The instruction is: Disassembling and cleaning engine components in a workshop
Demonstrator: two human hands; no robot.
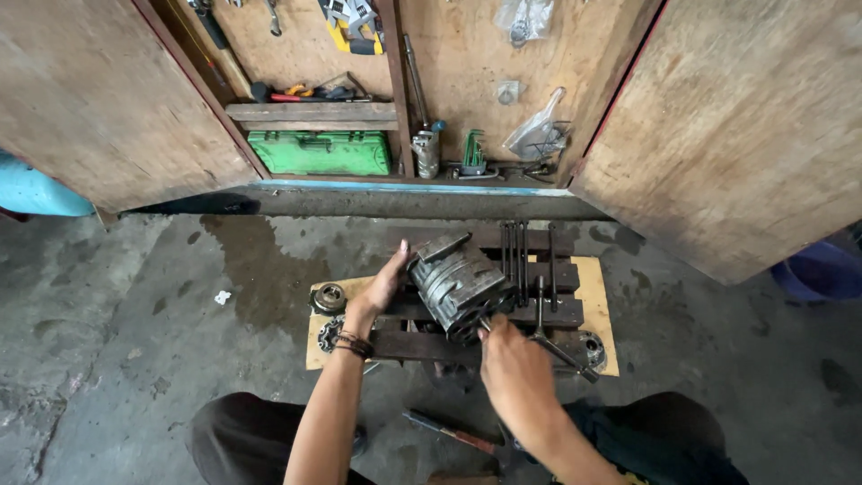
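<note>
Head view, person seated on the concrete floor [135, 341], knees either side of a low wooden pallet [467, 346] that serves as the worktop, with a sheet of yellowish board [594, 286] under it

Engine block [458, 286]: grey cast metal, ribbed with cooling fins, dull and greasy, lying tilted on the pallet slats, roughly centre

Left hand [384, 286]: fingers spread and curled over the block's left end, palm pressed to it, steadying. Right hand [514, 366]: closed around the handle of a dark metal tool [549, 346] whose tip sits at the block's lower edge; exact grip on the handle hidden by the back of the hand

Judgement on technique: left hand should bear down firmly so the finned casting does not roll; the tool wants to sit square on its fastener before any force, since the oily metal looks slippery

Nearby: long steel bolts [519, 256] laid side by side on the pallet, round gear-like parts [329, 298] at the left edge, a red-handled screwdriver [449, 433] on the floor, a green toolbox [320, 153] in the open wooden cabinet [745, 135] beyond
</note>
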